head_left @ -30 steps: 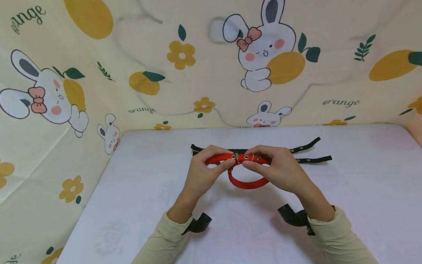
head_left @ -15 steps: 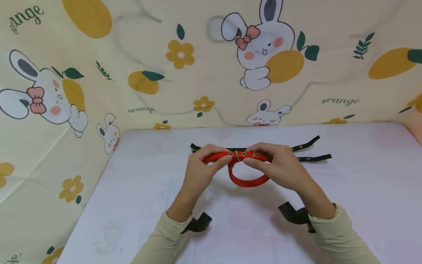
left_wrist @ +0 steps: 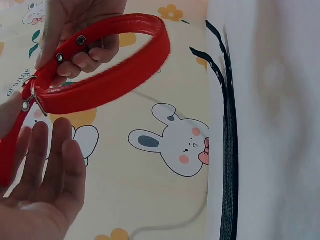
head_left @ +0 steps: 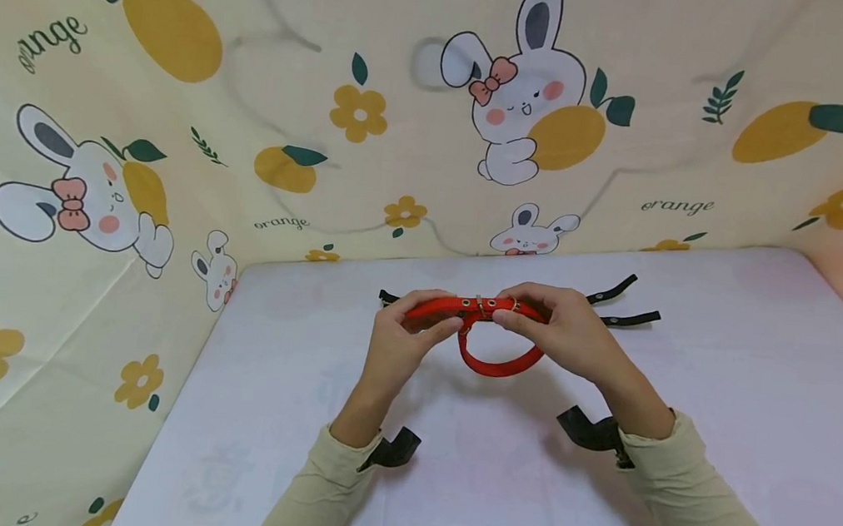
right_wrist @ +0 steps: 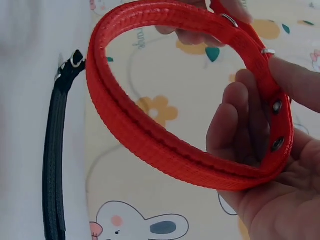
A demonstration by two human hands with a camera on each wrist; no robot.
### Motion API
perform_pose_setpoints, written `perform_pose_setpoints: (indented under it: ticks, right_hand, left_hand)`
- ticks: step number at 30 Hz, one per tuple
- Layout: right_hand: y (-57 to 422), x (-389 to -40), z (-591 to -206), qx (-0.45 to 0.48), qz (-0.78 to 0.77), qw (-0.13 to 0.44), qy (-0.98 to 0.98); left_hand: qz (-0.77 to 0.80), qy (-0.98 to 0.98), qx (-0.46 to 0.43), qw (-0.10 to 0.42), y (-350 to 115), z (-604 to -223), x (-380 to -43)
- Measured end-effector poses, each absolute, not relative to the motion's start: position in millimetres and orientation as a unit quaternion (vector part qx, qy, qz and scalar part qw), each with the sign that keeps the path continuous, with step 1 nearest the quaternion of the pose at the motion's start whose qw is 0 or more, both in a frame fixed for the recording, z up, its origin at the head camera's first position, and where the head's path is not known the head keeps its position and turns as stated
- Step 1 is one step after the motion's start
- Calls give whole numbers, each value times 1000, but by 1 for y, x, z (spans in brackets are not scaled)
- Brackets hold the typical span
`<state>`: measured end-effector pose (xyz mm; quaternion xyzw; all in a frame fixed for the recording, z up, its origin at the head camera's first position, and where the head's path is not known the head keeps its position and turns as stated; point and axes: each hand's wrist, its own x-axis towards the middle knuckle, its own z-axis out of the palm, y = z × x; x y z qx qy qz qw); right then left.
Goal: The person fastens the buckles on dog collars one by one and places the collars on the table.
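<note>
A red collar (head_left: pixel 498 370) with metal eyelets is held up in both hands, bent into a loop, its strap through a metal buckle (left_wrist: pixel 35 95). My left hand (head_left: pixel 406 328) pinches the strap left of the buckle, thumb toward me. The right hand (head_left: pixel 559 329) pinches the strap just right of the buckle, near a metal ring (head_left: pixel 516 304). In the right wrist view two eyelets of the collar (right_wrist: pixel 150 145) show beside the right fingers (right_wrist: pixel 240 120). Behind the hands lies a black collar (head_left: pixel 631 319), its middle hidden by them.
The black collar (left_wrist: pixel 230 160) lies lengthwise on the white tabletop (head_left: pixel 290 385), with two eyeleted ends at the right and a buckle end (right_wrist: pixel 72 62) at the left. A cloth backdrop (head_left: pixel 381 42) printed with rabbits and oranges rises behind and left of the table.
Both hands tilt the red collar slightly, and its buckle has shifted a little up and to the right. The grip stays on both sides of the buckle. The black collar has not moved.
</note>
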<state>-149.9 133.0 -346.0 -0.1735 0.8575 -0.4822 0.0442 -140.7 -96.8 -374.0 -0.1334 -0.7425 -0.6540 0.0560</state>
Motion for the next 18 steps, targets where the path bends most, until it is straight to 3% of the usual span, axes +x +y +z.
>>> perform_pose_setpoints:
  ticks: [8,18]
  right_hand:
    - [133,-153,-347,-157,-552,68,816]
    - [131,-151,-347,-166,-577,71,797]
  left_hand:
    - [-699,-707,-107,-14,-91,-374,-142]
    - [-687,-707,-154,74,-88,-379,-138]
